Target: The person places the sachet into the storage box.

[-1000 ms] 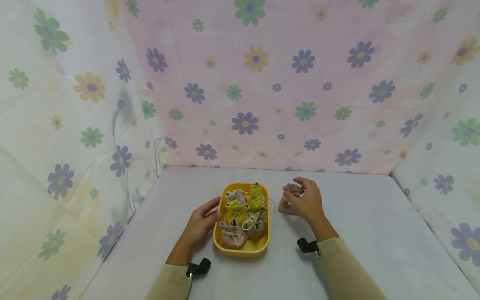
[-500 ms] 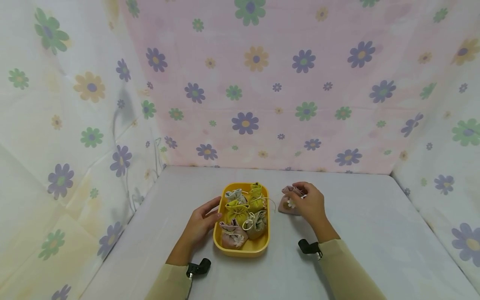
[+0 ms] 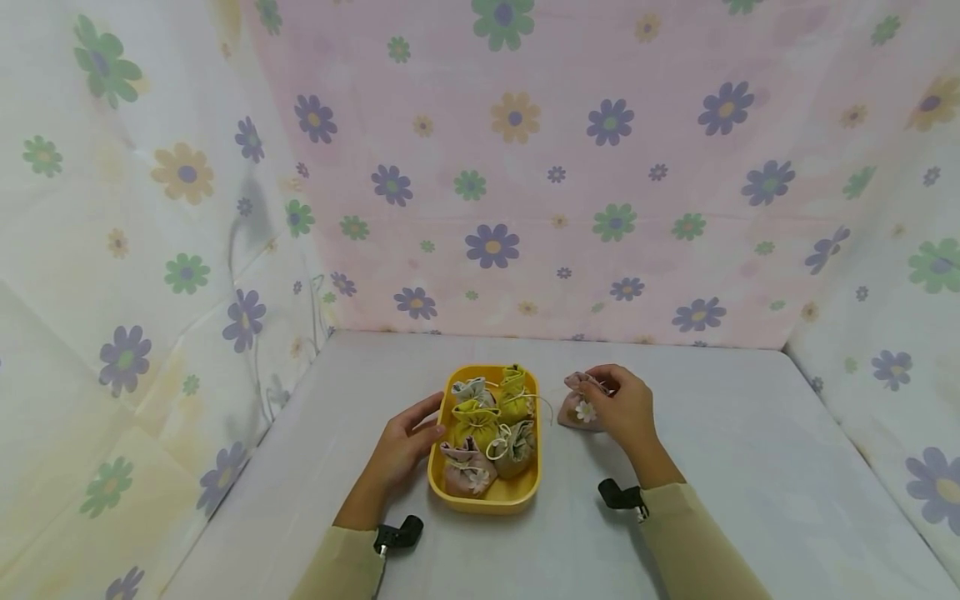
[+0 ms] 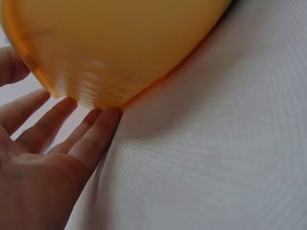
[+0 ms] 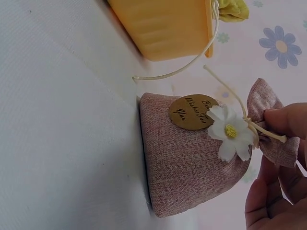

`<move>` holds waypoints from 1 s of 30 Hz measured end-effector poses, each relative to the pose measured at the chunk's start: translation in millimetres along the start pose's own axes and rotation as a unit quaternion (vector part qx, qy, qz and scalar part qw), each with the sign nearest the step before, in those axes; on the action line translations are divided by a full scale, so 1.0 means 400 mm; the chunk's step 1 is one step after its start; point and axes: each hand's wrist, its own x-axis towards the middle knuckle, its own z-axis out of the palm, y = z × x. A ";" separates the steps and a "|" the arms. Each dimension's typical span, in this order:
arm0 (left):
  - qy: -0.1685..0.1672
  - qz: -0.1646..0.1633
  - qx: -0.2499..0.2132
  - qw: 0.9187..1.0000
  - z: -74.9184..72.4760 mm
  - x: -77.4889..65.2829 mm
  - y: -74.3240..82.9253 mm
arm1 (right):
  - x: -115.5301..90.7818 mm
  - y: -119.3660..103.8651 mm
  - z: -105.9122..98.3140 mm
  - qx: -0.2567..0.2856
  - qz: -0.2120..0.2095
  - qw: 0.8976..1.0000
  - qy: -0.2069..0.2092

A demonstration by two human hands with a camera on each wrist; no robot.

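At the right of the tray, my right hand (image 3: pixel 628 412) pinches the gathered neck of a pinkish drawstring pouch (image 3: pixel 573 414) between thumb and fingers. In the right wrist view the pouch (image 5: pixel 184 165) has its base at the table, with a white cloth flower (image 5: pixel 231 132), a pale cord and an oval brown tag (image 5: pixel 192 111) with writing. My left hand (image 3: pixel 402 450) touches the left side of a yellow tray (image 3: pixel 483 507). Seen from the left wrist, its extended fingertips meet the tray's outer wall (image 4: pixel 134 48), with the thumb near the rim.
Inside the tray sit several small pouches: two yellow-green ones (image 3: pixel 474 427), a pink one (image 3: pixel 467 477), a grey-green one (image 3: pixel 516 454) and a pale blue one (image 3: pixel 470 390). One cord hangs over the tray's right rim. A flowered cloth (image 3: pixel 555 225) walls the white table (image 3: pixel 720 417).
My right hand has closed from hovering loosely at the pouch's top to pinching its neck. The pouch's flower has come into view from behind the fingers. The left hand and tray stay put.
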 end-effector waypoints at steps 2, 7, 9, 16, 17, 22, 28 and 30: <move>0.000 0.000 -0.001 1.000 0.001 0.000 0.000 | -0.001 -0.001 0.000 -0.003 -0.006 1.000 0.006; 0.000 0.000 -0.002 1.000 0.002 0.000 0.002 | -0.004 -0.004 0.001 -0.005 -0.012 1.000 0.014; -0.001 0.002 -0.004 1.000 0.002 -0.001 0.003 | -0.005 -0.006 0.000 -0.003 -0.014 1.000 0.017; -0.016 0.012 -0.024 1.000 0.000 -0.003 0.004 | -0.010 -0.019 -0.005 0.004 -0.042 0.999 0.032; -0.018 0.011 -0.026 0.999 -0.001 -0.003 0.004 | -0.011 -0.022 -0.006 0.006 -0.048 0.998 0.035; -0.018 0.010 -0.021 1.000 -0.002 -0.002 0.004 | -0.019 -0.039 -0.010 0.008 -0.083 0.996 0.045; -0.019 0.008 -0.015 1.000 -0.003 -0.001 0.002 | -0.031 -0.062 -0.017 0.028 -0.114 0.992 0.051; -0.018 0.007 -0.015 1.000 -0.002 -0.001 0.002 | -0.036 -0.070 -0.021 0.037 -0.126 0.990 0.052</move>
